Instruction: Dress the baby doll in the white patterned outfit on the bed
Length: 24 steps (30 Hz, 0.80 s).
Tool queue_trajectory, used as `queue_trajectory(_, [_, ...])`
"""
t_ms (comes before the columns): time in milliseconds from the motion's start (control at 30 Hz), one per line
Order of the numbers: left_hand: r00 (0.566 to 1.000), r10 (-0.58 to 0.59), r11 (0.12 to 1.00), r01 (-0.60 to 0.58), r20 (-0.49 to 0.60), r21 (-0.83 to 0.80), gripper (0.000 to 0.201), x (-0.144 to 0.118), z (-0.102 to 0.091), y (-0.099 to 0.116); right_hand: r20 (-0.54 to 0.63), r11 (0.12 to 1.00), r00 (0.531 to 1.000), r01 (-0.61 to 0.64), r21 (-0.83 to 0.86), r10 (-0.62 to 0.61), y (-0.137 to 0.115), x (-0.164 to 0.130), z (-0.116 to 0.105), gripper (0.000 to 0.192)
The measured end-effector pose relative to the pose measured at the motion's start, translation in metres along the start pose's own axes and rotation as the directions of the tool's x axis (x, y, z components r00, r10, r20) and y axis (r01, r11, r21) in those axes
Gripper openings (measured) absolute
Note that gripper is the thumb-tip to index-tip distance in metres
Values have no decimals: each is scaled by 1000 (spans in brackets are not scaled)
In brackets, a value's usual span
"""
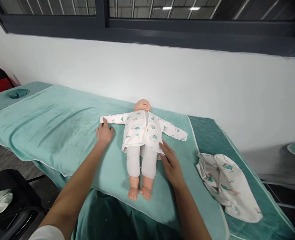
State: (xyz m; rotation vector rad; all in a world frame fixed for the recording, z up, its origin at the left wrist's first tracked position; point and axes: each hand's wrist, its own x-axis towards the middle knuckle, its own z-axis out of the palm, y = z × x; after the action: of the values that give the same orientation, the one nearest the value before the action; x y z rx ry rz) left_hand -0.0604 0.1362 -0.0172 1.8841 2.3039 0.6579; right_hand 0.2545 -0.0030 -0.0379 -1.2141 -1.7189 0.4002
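Doll [141, 143]: supine across middle of massage bed [50, 123], head toward far wall-side edge, bare feet close to near edge; moulded plastic head and feet, soft white padded legs.
Jacket [144, 130]: on doll; thin white cotton with small teal print, front open, both sleeves spread flat sideways.
Left hand [104, 132]: flat on towel, fingers slightly apart, clamped on nothing; fingertips touching cuff of sleeve lying toward bed's head end.
Right hand [171, 163]: open, palm down, fingers together, gripping nothing; fingertips at jacket's lower hem beside doll's hip.
Towel [50, 133]: light teal terry, soft nap, shallow creases; covers most of bed, white piping along border, draped over near edge.
Bed surface [209, 133]: darker teal cover bare beyond towel's end border, toward foot end; face hole [17, 93] at opposite end.
Spare garment [228, 183]: crumpled, same white printed cotton, on darker cover near foot end, well apart from doll.
Open room: broad bare stretch of towel between doll and face hole; narrower strip between doll and spare garment.
Far edge: bed against white wall [187, 80], dark window frame above.
Near floor: black chair [15, 200] with pale cloth, below bed's near edge.
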Motion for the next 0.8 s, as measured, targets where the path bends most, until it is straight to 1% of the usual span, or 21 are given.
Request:
queue_trajectory(167, [999, 2, 1000, -3, -44, -27, 76, 8, 2, -4, -35, 991, 996, -74, 115, 79, 0, -1, -2, 44])
queue_trajectory(333, [996, -35, 995, 27, -88, -91, 75, 8, 3, -6, -27, 973, 991, -120, 198, 128, -2, -1, -2, 41])
queue_trajectory(433, [992, -71, 991, 59, -101, -118, 75, 7, 3, -7, -36, 942, 984, -154, 297, 173, -6, 0, -5, 40])
queue_trajectory(567, [988, -110, 985, 94, -111, -143, 75, 7, 2, -9, -70, 884, 959, -225, 410, 276, -11, 0, -8, 41])
queue_trajectory(667, [981, -153, 979, 135, -119, -151, 74, 7, -1, -9, -82, 877, 949, -245, 413, 304, -11, 0, -9, 42])
queue_trajectory(800, [980, -170, 978, 155, -103, -141, 73, 7, -4, -8, -98, 887, 945, -254, 387, 313, -11, 1, -8, 40])
